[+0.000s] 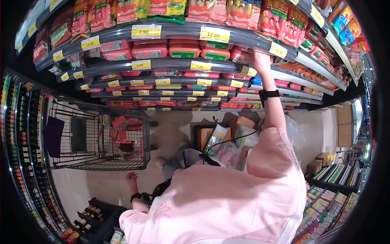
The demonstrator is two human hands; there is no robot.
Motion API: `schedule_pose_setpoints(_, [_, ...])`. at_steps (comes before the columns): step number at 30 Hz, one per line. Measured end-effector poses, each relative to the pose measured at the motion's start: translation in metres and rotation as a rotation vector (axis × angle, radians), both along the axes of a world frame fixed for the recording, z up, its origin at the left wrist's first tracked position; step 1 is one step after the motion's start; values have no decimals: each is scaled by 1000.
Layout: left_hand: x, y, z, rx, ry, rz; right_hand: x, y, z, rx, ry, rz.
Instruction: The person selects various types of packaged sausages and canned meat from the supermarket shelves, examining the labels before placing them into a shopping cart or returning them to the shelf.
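Observation:
My right hand [260,62] reaches in under a shelf's price rail, beside a red sausage pack [239,55]. Its fingers are mostly hidden among the goods, so I cannot see whether they grip anything. More red packs, such as a red-and-green pack [184,50], lie in a row to the left of this hand. Low at my left side hangs my left hand [132,180], with nothing in it and its fingers loosely apart. The nearest thing to it is a wire shopping cart [77,163], which holds several red packs [122,136].
Stacked shelf rails with yellow price tags [214,33] run across the front. Boxes and bags, including a green-and-white box [215,136], lie on the floor beneath my right arm. A bottle rack [87,217] stands behind my left hand. Stocked shelves [331,207] line the right.

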State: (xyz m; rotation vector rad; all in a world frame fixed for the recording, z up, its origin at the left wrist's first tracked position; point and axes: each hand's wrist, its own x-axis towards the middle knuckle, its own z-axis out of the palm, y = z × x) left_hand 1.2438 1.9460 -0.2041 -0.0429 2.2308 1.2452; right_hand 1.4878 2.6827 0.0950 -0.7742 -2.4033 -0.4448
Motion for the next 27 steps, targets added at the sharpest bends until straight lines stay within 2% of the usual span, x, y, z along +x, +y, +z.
schedule_pose_setpoints(2, [-2, -1, 2, -7, 9, 6, -5, -3, 12, -72, -13, 1])
schedule_pose_setpoints(4, [-1, 0, 6, -12, 17, -12, -8, -6, 24, -314, -69, -44])
schedule_pose_setpoints(5, [-1, 0, 7, -16, 24, -31, -6, -6, 20, -315, -67, -46])
schedule_pose_setpoints(8, [-2, 5, 6, -42, 41, -76, 2, 0, 0, -241, -102, -109])
schedule_pose_setpoints(10, [0, 3, 1, -38, 65, -93, 10, -10, -11, 42, -70, -107])
schedule_pose_setpoints(12, [0, 3, -5, -26, 94, -103, 13, -24, -5, 202, -28, 99])
schedule_pose_setpoints(14, [2, -2, -6, -27, 104, -96, 12, -57, 9, 292, -5, 191])
schedule_pose_setpoints(16, [0, 0, 3, -47, 67, -76, 27, -78, -6, 280, 76, 242])
schedule_pose_setpoints(18, [-4, 5, 11, -72, 29, -65, 28, -110, -11, 143, 323, 270])
schedule_pose_setpoints(19, [-6, 3, 7, -68, 7, -35, 21, -128, -15, -9, 559, 233])
schedule_pose_setpoints(20, [-8, 6, 7, -62, -16, -7, 16, -145, -23, -242, 767, 80])
schedule_pose_setpoints(22, [-13, 9, 9, -52, -43, -32, 7, -144, -42, -761, 1247, -78])
schedule_pose_setpoints(23, [-16, 7, 9, -48, -71, -47, -2, -142, -34, -1065, 1542, 30])
schedule_pose_setpoints(24, [-21, 6, 10, -50, -64, -57, -11, -141, -23, -1271, 1731, 68])
schedule_pose_setpoints(26, [-33, 6, 8, 2, 40, -63, -11, -112, -31, -1738, 1952, 192])
schedule_pose_setpoints(27, [-39, 8, 8, 13, 48, -69, -15, -102, -30, -1718, 1954, 166])
